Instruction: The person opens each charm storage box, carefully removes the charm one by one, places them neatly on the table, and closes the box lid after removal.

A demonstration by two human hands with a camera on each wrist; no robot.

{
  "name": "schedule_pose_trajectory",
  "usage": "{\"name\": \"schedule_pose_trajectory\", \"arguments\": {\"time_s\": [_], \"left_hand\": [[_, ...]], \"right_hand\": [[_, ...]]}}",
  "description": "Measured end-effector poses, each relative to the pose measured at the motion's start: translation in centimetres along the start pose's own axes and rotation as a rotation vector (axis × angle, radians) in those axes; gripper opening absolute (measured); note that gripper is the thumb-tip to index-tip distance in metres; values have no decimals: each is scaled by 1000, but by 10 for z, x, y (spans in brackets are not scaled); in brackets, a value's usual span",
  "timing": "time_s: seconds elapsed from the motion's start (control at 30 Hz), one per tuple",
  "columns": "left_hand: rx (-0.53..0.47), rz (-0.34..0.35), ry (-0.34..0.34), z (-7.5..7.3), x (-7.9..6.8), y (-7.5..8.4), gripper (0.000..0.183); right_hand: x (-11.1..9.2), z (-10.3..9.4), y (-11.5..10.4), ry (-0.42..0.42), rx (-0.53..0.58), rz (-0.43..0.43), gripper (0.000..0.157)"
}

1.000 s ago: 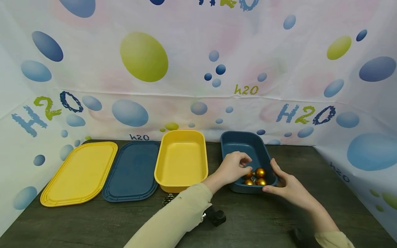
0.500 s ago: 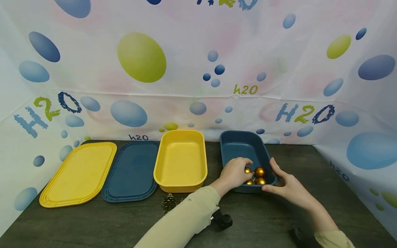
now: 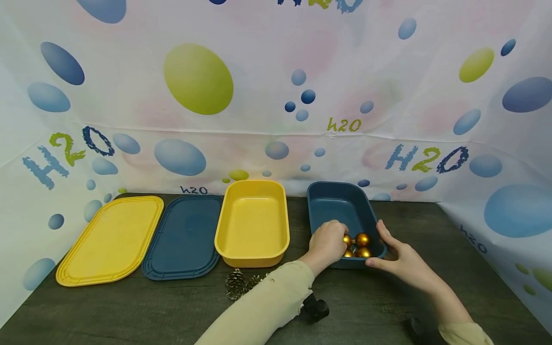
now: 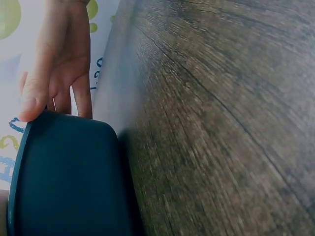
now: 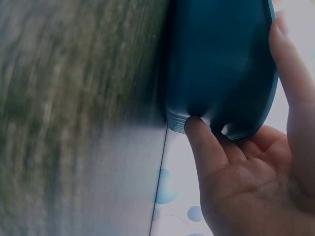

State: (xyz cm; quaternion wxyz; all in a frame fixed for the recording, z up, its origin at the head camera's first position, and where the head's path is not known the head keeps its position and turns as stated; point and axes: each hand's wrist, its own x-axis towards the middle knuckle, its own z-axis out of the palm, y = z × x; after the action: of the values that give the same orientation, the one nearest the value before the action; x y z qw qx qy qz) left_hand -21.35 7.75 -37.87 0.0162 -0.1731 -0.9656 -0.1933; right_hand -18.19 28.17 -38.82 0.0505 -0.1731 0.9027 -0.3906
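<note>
Several shiny gold Christmas balls (image 3: 362, 239) lie in the near end of a deep blue plastic container (image 3: 340, 191). My left hand (image 3: 328, 242) reaches over the container's left wall, fingers bent down beside the balls. Its fingertips are hidden, so I cannot tell whether it pinches a ball. With my right hand (image 3: 403, 261) I grip the near right corner of the container. In the right wrist view, the thumb lies at the rim and the other fingers touch the outer wall. The left wrist view shows the container's outer wall (image 4: 74, 177) with my right hand (image 4: 61, 69) beyond it.
A yellow container (image 3: 254, 225) stands left of the blue one. Farther left lie a blue lid (image 3: 183, 239) and a yellow lid (image 3: 112, 239). A pine cone (image 3: 235, 283) and a partly hidden sprig lie by my left sleeve (image 3: 267, 302). A printed cloth (image 3: 258, 96) hangs behind.
My left hand has moved slightly down and its fingers now bend lower beside the gold balls. More of the pine cone shows past the sleeve. My right hand keeps its grip.
</note>
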Motion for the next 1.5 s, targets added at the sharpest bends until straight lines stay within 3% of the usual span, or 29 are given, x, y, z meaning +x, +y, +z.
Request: {"name": "schedule_pose_trajectory", "arguments": {"time_s": [0.27, 0.33, 0.47, 0.6, 0.77, 0.9, 1.07, 1.3, 1.5], "left_hand": [[-82, 9, 51, -2, -2, -1, 22], [-143, 20, 67, -3, -2, -2, 22], [-356, 65, 85, -10, -1, -8, 24], [-558, 98, 81, -26, -3, -14, 23], [-688, 113, 63, -60, -13, -23, 23], [-747, 144, 40, -86, -29, -34, 24], [-808, 152, 14, -106, -57, -57, 25], [-854, 155, 3, -112, -106, -95, 29], [-887, 148, -65, -113, -146, -127, 31]], "right_hand": [[-1, 0, 1, 0, 0, -7, 92], [-1, 1, 1, -2, 6, -7, 92], [0, 1, 1, -4, 10, -8, 92], [0, 1, 0, -9, 13, -5, 92], [1, 0, 0, -17, 17, 7, 92], [1, 0, 0, -16, 8, 16, 93], [0, 0, 0, -7, -12, 23, 93], [0, 0, -2, -10, -24, 27, 94], [-1, 0, -3, -12, -11, 33, 93]]}}
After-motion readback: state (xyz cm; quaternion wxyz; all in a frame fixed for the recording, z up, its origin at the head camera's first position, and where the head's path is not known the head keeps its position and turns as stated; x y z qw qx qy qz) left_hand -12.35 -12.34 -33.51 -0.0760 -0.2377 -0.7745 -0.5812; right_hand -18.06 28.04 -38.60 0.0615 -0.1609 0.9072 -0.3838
